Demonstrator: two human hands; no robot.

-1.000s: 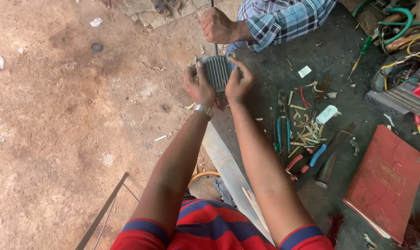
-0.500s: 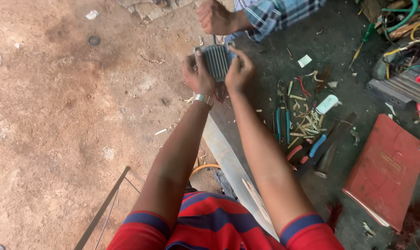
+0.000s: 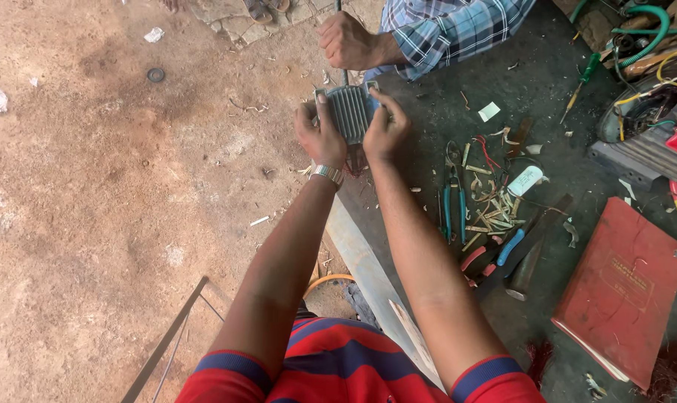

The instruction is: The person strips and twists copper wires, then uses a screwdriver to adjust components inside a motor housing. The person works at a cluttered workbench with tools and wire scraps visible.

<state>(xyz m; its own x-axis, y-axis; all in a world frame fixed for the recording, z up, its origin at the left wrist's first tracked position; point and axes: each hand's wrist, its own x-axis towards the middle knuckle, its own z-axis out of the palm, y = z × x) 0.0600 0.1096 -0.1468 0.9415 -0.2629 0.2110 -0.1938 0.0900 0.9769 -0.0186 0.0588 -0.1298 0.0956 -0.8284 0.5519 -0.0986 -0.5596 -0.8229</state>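
A small grey finned metal block [image 3: 351, 112] is held between both my hands above the ground. My left hand [image 3: 320, 136], with a metal watch at the wrist, grips its left side. On the block's right side sits my right hand [image 3: 385, 128], thumb on top. Dark wires hang below the block. Just beyond it another person's hand [image 3: 346, 39], in a blue checked sleeve, grips a thin upright rod.
Blue-handled pliers [image 3: 452, 209], cut wire scraps [image 3: 491, 213] and a hammer [image 3: 528, 265] lie on the dark mat to the right. A red book [image 3: 622, 291] lies at the right. Tangled cables and a machine part [image 3: 640, 112] sit far right. Bare dirt is on the left.
The view has shifted a little; my hands and the finned block stay together in the same grip. The other person's hand stays just above the block.
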